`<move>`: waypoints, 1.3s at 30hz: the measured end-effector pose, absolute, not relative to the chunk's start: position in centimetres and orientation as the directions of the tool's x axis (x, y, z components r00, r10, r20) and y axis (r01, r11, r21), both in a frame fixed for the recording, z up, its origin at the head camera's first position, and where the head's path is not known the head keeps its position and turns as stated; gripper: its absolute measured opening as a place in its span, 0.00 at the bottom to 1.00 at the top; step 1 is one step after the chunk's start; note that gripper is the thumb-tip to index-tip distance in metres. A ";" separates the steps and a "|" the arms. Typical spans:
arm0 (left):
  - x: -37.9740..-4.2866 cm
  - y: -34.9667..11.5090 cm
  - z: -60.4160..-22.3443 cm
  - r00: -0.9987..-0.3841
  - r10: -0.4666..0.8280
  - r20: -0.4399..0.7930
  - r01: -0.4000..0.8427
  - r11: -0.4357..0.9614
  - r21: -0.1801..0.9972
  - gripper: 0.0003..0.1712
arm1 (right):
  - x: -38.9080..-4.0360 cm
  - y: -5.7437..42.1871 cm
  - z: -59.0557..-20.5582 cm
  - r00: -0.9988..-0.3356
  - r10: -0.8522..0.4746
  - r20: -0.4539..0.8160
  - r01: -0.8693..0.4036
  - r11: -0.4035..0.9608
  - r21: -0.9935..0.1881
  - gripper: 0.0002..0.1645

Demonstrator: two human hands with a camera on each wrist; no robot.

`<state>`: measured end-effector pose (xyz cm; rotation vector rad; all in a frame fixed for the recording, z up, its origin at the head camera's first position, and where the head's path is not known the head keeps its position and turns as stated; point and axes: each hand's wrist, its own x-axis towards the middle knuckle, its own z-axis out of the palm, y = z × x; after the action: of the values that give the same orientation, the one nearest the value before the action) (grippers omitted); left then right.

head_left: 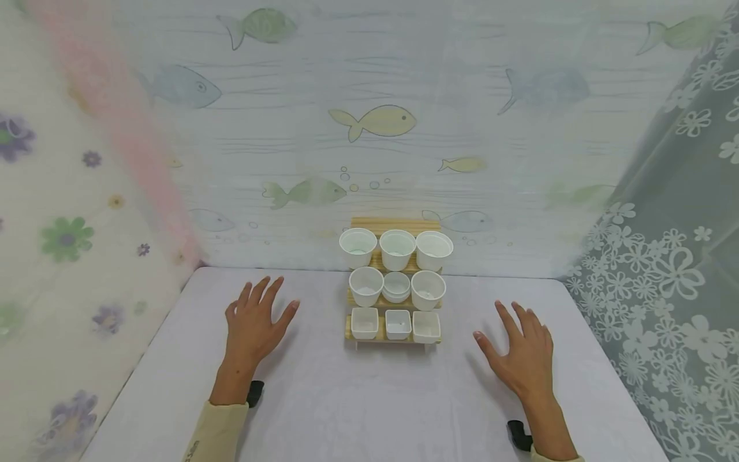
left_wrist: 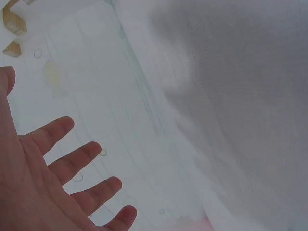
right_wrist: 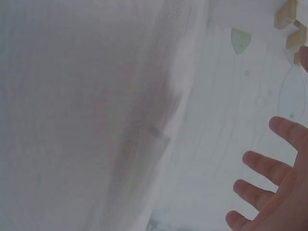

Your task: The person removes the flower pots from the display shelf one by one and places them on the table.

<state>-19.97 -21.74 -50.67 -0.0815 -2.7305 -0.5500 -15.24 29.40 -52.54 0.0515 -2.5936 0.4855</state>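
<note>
though well apart, cups [head_left: 396, 290] between both hands [head_left: 255, 328] [head_left: 524, 359]

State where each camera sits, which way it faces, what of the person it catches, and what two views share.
Head: worn on the head, facing forward and down at the wooden stand of white cups, white cloth and fish-print backdrop; left hand and right hand both show.
Left wrist: on the left wrist, looking past that hand's spread fingers at backdrop and cloth.
Right wrist: on the right wrist, likewise past its own fingers.
Shared: both wrist views catch wooden pieces, probably the stand, in an upper corner.
</note>
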 end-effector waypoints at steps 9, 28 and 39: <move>-20.1 -21.6 -50.8 -0.924 -0.020 0.381 0.145 0.905 0.400 0.39 | -15.0 28.9 -51.9 -0.870 0.058 0.490 -0.137 0.925 -0.354 0.46; -19.8 -20.9 -50.0 -0.933 -0.017 0.359 0.180 0.843 0.508 0.36 | -14.7 27.9 -50.4 -0.871 0.059 0.489 -0.154 0.911 -0.383 0.43; -20.1 -20.7 -50.4 -0.942 -0.018 0.335 0.195 0.784 0.589 0.35 | -14.9 27.3 -50.5 -0.849 0.024 0.528 -0.211 0.900 -0.381 0.43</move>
<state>-20.14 -20.73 -50.40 -0.1357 -2.6526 -0.9262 -14.87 27.35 -50.48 0.1349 -2.5235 0.5867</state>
